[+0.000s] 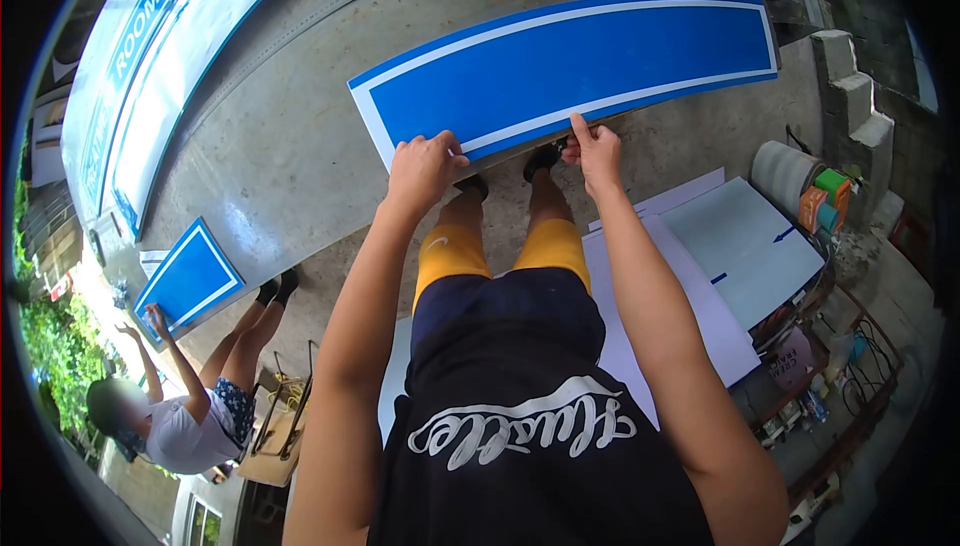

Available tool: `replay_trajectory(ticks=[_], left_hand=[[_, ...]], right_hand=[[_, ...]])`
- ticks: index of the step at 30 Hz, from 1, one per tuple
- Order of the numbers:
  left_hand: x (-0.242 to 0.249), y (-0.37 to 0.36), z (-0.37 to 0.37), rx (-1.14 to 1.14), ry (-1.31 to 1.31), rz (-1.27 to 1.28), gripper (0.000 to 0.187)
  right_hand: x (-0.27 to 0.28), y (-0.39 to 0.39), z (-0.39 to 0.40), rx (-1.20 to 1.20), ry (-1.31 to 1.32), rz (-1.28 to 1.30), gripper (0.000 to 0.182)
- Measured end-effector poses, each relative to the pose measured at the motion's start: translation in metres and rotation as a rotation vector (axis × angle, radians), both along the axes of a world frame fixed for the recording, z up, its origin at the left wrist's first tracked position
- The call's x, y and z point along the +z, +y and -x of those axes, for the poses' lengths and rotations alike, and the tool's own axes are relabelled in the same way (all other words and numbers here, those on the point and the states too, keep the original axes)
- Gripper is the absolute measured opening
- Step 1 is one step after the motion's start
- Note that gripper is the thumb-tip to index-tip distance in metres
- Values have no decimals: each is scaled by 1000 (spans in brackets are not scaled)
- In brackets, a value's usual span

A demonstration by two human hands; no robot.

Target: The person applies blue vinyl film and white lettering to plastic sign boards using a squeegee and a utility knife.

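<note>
A long blue sign panel [570, 71] with a white border lies at the near edge of the grey table [290, 136], in front of me. My right hand [597, 154] pinches its near edge, thumb on the face and fingers curled underneath. Near the panel's left end, my left hand [428, 168] rests on the white border, fingers bent and closed against the thumb. Whatever is between those fingertips, if anything, is hidden.
To the left, another person [185, 416] touches a smaller blue panel [190, 276]. A large white sign [130, 76] with lettering covers the table's far left. Pale sheets [735, 246] lie at lower right, near rolls [785, 174] and stepped concrete blocks [850, 96].
</note>
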State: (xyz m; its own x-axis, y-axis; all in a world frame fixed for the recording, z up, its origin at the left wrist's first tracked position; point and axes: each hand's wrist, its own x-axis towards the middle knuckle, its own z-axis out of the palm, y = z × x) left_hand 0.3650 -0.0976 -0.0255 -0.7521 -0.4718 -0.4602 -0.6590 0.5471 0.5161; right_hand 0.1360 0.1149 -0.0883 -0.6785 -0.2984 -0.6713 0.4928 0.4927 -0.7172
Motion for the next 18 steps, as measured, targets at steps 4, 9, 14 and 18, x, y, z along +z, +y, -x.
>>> replay_trajectory(ticks=[4,9,14,18], left_hand=[[5,-12,-28,108,-4,-106,21],[7,-6,-51,159,29,29,17],[-9,3,-67,283,43,46,18],[-8,5,-68,365,51,-1,19]], right_hand=[[1,-2,1,-1,-16,-13,51],[4,-2,3,18,-9,-38,53],[1,0,2,8,4,-21,53],[-2,-1,2,29,18,-26,53]])
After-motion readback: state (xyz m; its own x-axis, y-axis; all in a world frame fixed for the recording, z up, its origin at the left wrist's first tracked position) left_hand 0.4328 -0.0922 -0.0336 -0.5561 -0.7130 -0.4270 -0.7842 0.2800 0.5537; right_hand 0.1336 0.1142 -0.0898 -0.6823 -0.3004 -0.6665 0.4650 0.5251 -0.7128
